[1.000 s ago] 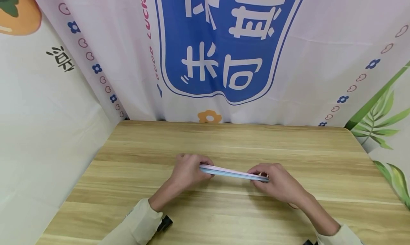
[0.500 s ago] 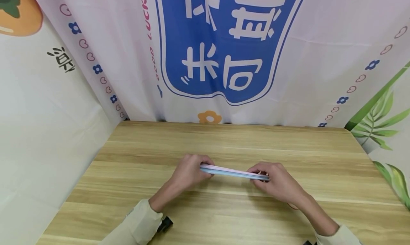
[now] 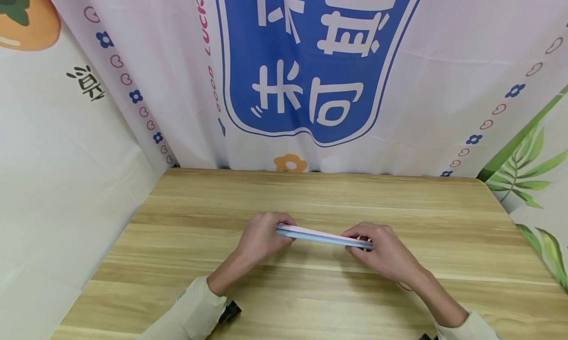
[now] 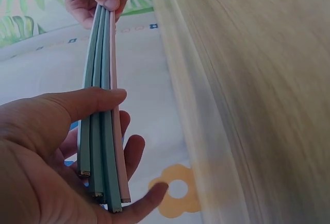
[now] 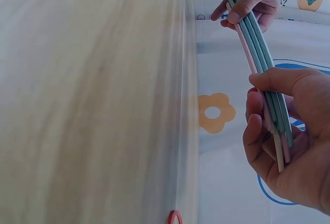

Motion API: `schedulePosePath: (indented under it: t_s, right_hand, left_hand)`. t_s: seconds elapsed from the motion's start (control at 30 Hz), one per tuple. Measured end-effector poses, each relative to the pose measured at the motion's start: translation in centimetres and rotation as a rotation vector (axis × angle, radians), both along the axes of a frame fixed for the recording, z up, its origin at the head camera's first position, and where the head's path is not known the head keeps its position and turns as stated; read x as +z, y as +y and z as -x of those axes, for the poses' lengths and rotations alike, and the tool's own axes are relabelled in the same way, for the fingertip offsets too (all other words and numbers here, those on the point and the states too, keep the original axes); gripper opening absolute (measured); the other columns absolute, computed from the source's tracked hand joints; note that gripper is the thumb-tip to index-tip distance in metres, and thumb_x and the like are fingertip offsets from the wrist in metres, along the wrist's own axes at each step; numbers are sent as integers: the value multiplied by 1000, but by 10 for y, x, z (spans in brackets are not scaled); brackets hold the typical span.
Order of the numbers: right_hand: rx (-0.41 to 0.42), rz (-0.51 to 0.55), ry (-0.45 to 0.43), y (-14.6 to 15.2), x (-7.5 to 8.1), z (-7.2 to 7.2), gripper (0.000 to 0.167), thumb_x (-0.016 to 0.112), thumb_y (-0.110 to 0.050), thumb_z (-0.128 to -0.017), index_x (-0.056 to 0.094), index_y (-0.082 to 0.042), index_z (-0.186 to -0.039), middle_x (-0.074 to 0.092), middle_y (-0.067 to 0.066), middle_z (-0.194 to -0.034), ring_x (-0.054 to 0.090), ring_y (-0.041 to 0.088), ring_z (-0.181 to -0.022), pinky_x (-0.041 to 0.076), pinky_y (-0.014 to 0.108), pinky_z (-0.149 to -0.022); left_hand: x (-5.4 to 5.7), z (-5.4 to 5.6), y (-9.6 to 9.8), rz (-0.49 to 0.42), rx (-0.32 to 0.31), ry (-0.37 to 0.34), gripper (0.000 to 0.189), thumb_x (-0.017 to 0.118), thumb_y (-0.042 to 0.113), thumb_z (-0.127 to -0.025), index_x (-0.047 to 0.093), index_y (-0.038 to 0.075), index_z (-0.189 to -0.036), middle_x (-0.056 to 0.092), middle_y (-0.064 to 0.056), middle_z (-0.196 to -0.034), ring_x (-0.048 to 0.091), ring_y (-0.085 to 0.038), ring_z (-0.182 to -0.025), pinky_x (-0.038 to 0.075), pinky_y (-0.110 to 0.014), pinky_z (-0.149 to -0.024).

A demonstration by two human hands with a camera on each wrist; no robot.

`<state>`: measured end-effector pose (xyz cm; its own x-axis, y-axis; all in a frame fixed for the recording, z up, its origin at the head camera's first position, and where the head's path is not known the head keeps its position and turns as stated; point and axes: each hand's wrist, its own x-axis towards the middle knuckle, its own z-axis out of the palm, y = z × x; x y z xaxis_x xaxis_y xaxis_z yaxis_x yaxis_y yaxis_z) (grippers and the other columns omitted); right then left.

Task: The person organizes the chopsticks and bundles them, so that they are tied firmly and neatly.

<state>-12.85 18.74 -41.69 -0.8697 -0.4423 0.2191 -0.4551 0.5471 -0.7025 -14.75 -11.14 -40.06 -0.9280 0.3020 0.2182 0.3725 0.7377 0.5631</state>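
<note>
Head view shows, over the table (image 3: 310, 305) and well in from its far edge, the left hand (image 3: 261, 235) and right hand (image 3: 387, 248) pinching opposite ends of a pink and blue-green stick bundle (image 3: 317, 235) between thumb and fingers, just raised slightly, both grips kept.

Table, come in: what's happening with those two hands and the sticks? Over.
Left hand, right hand: gripping near opposite ends. Sticks: pink and blue-green, bunched lengthwise, held above the table. Nothing seen in the way.
</note>
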Motion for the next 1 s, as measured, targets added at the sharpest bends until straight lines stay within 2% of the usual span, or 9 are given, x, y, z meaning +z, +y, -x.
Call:
schedulePosePath:
  t_s: [0.4,0.7,1.0]
  right_hand:
    - [-3,21,41,-4,-2,0,26,83,0,-90,81,-21,-105,78,-4,-94,63,0,-75,54,23,-64]
    - [-7,32,50,-9,-2,0,32,84,5,-86,81,-22,-103,75,-11,-95,64,1,-76,56,23,-65]
    - [1,19,35,-9,0,1,35,86,8,-84,81,-23,-100,74,-11,-92,64,2,-76,57,23,-65]
  left_hand:
    - [4,-1,3,-16,-25,5,22,90,-1,-77,81,11,-93,79,0,-87,60,-7,-69,52,-25,-66]
    - [3,-9,12,46,-9,48,23,94,6,-75,81,13,-93,80,1,-87,59,-7,-68,50,-24,-64]
    - [0,-16,20,103,7,117,23,94,9,-74,81,15,-92,78,3,-82,60,-7,-65,49,-26,-62]
